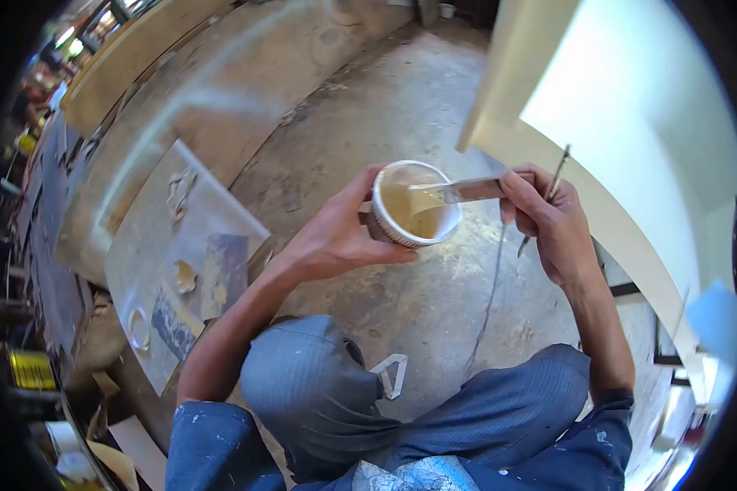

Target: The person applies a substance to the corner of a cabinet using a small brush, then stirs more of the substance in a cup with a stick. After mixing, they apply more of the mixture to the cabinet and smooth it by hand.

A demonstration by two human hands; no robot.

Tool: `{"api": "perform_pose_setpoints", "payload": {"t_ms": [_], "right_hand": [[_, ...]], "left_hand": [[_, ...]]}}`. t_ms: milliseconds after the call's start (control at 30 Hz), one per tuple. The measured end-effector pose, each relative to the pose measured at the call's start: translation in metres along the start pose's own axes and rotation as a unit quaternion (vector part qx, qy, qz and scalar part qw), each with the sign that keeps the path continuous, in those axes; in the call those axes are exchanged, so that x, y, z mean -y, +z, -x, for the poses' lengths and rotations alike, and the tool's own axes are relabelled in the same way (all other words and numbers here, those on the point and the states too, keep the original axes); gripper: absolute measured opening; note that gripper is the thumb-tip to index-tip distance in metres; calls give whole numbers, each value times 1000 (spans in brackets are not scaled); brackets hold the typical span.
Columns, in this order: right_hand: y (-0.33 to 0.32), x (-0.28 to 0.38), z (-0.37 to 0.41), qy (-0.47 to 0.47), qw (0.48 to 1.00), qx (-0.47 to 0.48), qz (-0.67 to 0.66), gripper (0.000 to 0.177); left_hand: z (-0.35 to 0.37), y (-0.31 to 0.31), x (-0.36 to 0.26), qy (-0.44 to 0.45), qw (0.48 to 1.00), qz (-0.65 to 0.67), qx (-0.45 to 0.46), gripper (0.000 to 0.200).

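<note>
My left hand [336, 233] is closed around a ribbed paper cup [397, 233], which is tilted so its open mouth faces me. Inside the cup is a yellowish liquid [397, 200]. The fingers of my right hand [544, 213] pinch the handle of what looks like a flat paintbrush [479, 190], its pale end inside the cup. A thin dark stick [559, 173], perhaps a slender brush, also runs through the right hand's fingers. Its tip sticks out below the palm.
At left lies a board [221, 204] bearing sandpaper pieces [225, 270], a tape ring [139, 329] and scraps. A large white curved panel [622, 106] stands at right. A pale triangular frame [393, 376] rests on the concrete floor [360, 303]. A yellow-labelled can [31, 370] is far left.
</note>
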State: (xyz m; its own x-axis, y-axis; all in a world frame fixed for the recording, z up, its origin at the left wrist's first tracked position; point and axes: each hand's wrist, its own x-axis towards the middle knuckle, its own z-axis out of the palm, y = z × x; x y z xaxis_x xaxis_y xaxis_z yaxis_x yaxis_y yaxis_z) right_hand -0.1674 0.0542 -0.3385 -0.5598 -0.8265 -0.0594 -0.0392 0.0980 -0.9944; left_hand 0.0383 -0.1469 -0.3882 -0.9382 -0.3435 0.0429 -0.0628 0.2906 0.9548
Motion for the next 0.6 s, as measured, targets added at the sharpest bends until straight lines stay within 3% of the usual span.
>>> {"api": "perform_pose_setpoints", "payload": {"t_ms": [100, 133, 333, 367, 600], "right_hand": [[-46, -31, 26, 12, 996, -75, -43, 22], [-74, -23, 55, 1, 993, -102, -57, 22], [-157, -102, 79, -2, 967, -188, -174, 23], [-171, -81, 116, -21, 961, -202, -185, 23], [-228, -130, 189, -2, 917, -297, -268, 24]], "left_hand": [[-48, 31, -4, -9, 996, -9, 88, 107], [-56, 57, -34, 4, 993, -26, 113, 106], [-148, 151, -18, 56, 970, -40, 235, 108], [-138, 172, -57, 86, 965, -54, 243, 108], [-160, 278, -56, 150, 939, -80, 301, 107]]}}
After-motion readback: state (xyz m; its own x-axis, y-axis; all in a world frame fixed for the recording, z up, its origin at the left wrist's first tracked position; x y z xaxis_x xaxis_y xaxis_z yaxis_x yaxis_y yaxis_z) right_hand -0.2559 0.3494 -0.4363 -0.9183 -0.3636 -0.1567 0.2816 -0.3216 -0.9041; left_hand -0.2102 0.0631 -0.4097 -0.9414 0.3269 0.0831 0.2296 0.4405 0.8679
